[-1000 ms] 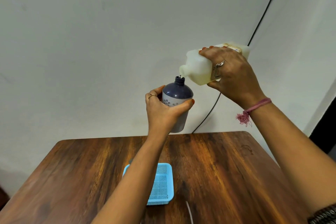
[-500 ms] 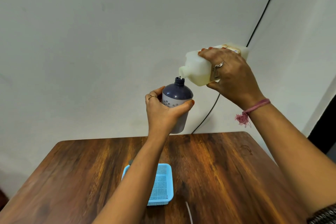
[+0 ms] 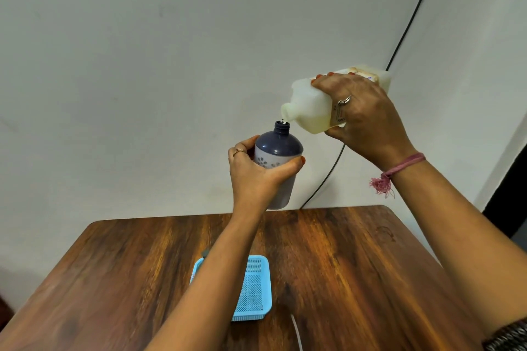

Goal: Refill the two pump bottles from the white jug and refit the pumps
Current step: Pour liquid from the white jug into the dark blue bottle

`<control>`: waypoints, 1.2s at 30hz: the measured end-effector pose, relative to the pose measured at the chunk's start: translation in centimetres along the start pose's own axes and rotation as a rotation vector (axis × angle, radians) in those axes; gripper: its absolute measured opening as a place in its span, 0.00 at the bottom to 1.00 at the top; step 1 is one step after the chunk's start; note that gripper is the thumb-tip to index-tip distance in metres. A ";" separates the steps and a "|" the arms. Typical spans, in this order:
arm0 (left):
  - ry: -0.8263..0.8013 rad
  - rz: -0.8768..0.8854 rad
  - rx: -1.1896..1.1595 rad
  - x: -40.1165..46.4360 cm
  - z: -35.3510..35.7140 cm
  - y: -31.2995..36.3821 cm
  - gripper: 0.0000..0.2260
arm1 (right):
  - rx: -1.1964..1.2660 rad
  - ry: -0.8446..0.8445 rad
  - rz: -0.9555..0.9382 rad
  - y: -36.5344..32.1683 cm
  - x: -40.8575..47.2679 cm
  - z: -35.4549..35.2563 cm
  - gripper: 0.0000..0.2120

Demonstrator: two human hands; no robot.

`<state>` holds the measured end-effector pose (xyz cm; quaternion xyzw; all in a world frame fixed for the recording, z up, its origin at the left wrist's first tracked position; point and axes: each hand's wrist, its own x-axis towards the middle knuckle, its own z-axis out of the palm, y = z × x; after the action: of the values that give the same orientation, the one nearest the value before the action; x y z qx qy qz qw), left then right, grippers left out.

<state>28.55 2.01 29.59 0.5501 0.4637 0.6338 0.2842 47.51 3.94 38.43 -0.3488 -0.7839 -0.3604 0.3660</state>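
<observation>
The left hand (image 3: 258,177) is wrapped round the body of the purple pump bottle (image 3: 278,151), thumb on the right side and fingers on the left, holding it upright in the air at the middle of the frame, above the far edge of the wooden table (image 3: 356,265). The bottle's dark threaded neck is open, with no pump on it, and stands clear above the grip. To the upper right, the right hand (image 3: 362,117) clasps the white jug (image 3: 310,108) round its body, tipped so its spout points down and left, just above and beside the bottle's neck; a small white drop shows at the spout. Against the earlier frames, the jug is tipped about the same and both hands hold nearly the same places. Lower in the frame a blue mesh basket (image 3: 253,291) lies on the table, partly hidden by the left forearm. A black cable (image 3: 410,17) runs down the wall behind the jug.
</observation>
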 end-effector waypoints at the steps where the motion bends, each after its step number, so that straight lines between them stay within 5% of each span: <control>1: 0.000 -0.001 -0.001 0.0 0.0 0.0 0.36 | 0.000 0.000 0.000 0.0 0.0 0.0 0.31; 36: 0.002 -0.015 -0.018 -0.2 0.0 -0.1 0.38 | -0.004 0.004 -0.022 -0.2 -0.1 -0.1 0.30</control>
<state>28.55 1.82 29.41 0.5433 0.4622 0.6365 0.2932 47.40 3.73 38.37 -0.3402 -0.7862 -0.3669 0.3627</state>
